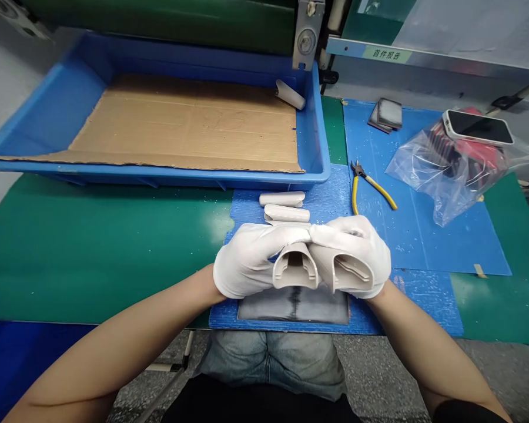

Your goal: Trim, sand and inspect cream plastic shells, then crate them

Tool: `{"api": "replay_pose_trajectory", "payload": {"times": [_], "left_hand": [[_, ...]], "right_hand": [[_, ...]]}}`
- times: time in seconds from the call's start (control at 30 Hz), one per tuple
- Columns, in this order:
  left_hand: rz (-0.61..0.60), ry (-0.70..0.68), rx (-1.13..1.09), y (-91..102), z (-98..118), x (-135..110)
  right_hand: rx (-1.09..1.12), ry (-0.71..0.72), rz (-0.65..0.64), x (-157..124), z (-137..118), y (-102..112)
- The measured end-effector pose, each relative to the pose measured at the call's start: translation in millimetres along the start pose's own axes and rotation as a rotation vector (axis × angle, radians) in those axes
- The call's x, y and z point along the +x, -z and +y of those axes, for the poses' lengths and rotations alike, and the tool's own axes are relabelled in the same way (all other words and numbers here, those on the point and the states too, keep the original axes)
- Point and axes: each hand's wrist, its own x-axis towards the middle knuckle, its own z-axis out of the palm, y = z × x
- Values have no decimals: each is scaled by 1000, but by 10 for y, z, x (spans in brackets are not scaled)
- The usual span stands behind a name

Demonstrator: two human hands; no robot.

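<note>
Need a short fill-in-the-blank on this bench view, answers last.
1. The left hand and right hand, each holding a hollow plastic shell, wear ____ gloves.
2. The diagonal cutters have ____ handles.
3. The plastic tray lined with cardboard is coloured ____.
4. The phone lies with its screen facing ____.

Missing words: white; yellow; blue; up.

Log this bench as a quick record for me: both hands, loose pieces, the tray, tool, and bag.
Left grip: white-gloved, holding a pale hollow part, open end toward the camera
Right grip: white-gloved, holding a second pale part, ribbed outside
Under both: dark grey pad
Loose pieces: just beyond the hands, at least two, perhaps more hidden
Blue tray: cardboard inside, one pale piece at its right end
Tool: yellow-handled cutters, handles spread
Clear bag: red items inside, phone on top
</note>
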Motion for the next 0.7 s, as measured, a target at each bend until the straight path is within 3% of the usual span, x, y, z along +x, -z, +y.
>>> {"api": "replay_pose_trajectory", "payload": {"times": [0.13,0.37,0.57,0.7], "left_hand": [[-58,75,-53,16,31,36],[-21,-10,-91,28,30,51],[-61,73,-39,19,6,20],[-40,89,30,-1,-18,-13]], "right_hand": [[-59,53,85,-52,21,-16],[-65,7,18,-40,6,0],[-25,59,18,-5,26,1],[0,-68,-21,6,1,-3]]}}
